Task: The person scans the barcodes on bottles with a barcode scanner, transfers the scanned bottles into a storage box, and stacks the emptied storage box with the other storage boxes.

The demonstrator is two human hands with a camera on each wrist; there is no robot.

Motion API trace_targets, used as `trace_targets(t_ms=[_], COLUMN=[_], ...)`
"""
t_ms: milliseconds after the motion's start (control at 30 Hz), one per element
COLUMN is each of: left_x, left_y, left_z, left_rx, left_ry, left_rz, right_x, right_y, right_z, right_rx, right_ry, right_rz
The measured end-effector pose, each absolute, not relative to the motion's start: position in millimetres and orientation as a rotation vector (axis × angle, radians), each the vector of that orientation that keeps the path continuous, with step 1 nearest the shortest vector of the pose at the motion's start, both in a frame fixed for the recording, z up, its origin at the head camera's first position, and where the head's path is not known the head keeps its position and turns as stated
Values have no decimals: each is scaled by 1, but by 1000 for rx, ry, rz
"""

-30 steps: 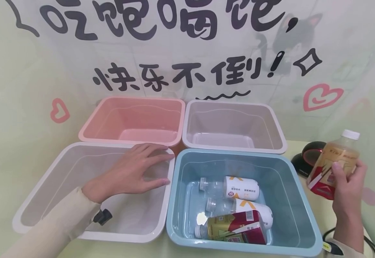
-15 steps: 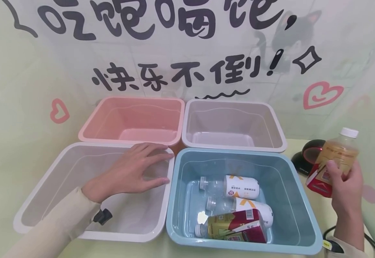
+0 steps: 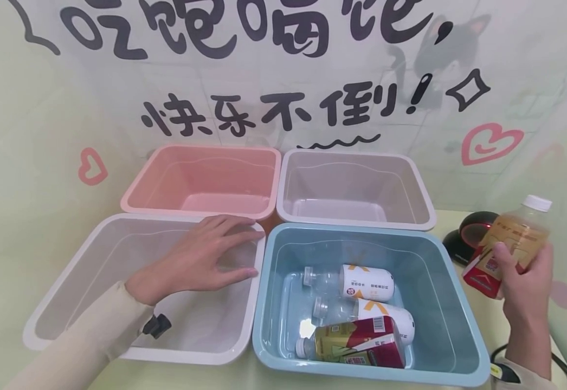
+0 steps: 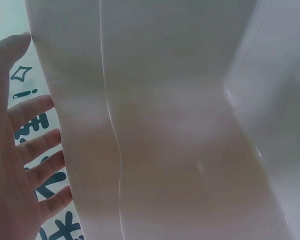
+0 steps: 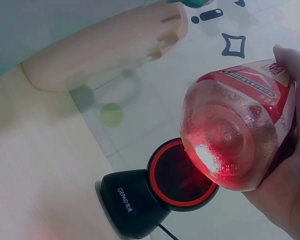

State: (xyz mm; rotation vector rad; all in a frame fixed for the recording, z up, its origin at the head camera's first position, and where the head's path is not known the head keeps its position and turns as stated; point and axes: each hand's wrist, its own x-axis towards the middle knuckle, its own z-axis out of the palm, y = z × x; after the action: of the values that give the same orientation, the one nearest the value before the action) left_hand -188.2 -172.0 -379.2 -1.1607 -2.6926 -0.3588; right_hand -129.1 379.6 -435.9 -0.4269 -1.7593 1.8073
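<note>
My right hand (image 3: 527, 279) grips a juice bottle (image 3: 513, 238) with a red and tan label and a white cap, tilted at the right. In the right wrist view the bottle's base (image 5: 227, 137) glows red close in front of a black barcode scanner (image 5: 182, 172). Fingers spread, my left hand (image 3: 200, 260) rests at the right rim of the light grey bin (image 3: 142, 355). The blue bin (image 3: 371, 371) beside it contains two clear bottles with white labels (image 3: 367, 281) and a similar red-labelled juice bottle (image 3: 356, 342), all lying on their sides.
A pink bin (image 3: 205, 214) and a mauve-grey bin (image 3: 356, 222) stand behind the front two. A printed curtain (image 3: 264, 70) hangs at the back. Black cable (image 3: 564, 363) runs along the right edge near my wrist.
The bottle in my right hand shifts and turns slightly before the scanner, its base moving a little. My left hand stays at the bin rim.
</note>
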Motion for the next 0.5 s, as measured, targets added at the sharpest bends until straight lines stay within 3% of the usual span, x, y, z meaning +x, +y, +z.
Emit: trace_targets(t_ms=[500], left_x=[-187], left_y=[-172], left_z=[-378], left_rx=[-1168], left_ry=[-2682], left_rz=[-365], right_x=[-134], right_y=[383], right_z=[-445], right_rx=[-235], right_ry=[-1664], right_rz=[1933])
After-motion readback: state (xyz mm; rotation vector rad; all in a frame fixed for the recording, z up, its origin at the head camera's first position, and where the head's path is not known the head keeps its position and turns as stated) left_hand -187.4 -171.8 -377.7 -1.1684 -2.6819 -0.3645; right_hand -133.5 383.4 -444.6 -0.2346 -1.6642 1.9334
